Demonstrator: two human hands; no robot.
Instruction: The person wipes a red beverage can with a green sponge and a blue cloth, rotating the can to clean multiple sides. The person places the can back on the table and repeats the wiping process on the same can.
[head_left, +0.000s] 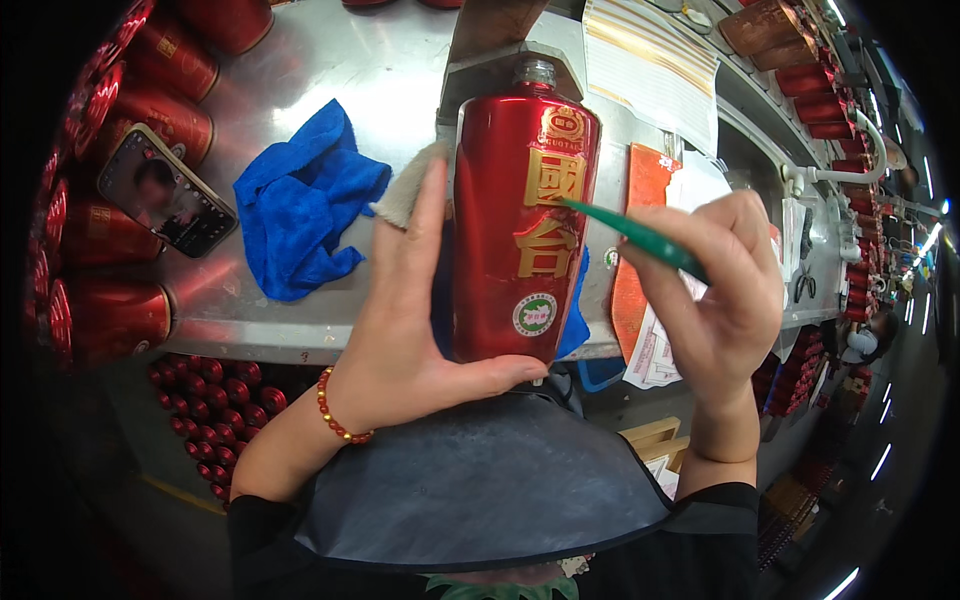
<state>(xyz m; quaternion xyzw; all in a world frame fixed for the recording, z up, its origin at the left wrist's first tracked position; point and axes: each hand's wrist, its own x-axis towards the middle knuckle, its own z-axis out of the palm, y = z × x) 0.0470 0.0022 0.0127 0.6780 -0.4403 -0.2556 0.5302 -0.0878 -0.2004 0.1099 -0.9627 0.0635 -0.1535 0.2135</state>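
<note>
A glossy red glass bottle (487, 225) with raised gold characters stands or leans upright in front of me, its clear threaded neck (535, 73) uncapped. My left hand (401, 352) steadies it, fingers along its left side and thumb across the base. A greyish-beige fabric piece (411, 187) covers one of the left fingers. Pinched between thumb and fingers of my right hand (727, 292) is a slim green pointed tool (637, 234). Its tip meets the upper gold character (553, 177). Lower on the bottle is a round white and green sticker (534, 314).
On the metal worktable (292, 67) lie a crumpled blue cloth (300, 217), an orange sheet (640, 247) and a sheet with gold strips (652, 67). A phone (166, 191) leans on red bottles (112, 319) at left. Scissors (805, 285) lie right; another person (868, 339) is beyond.
</note>
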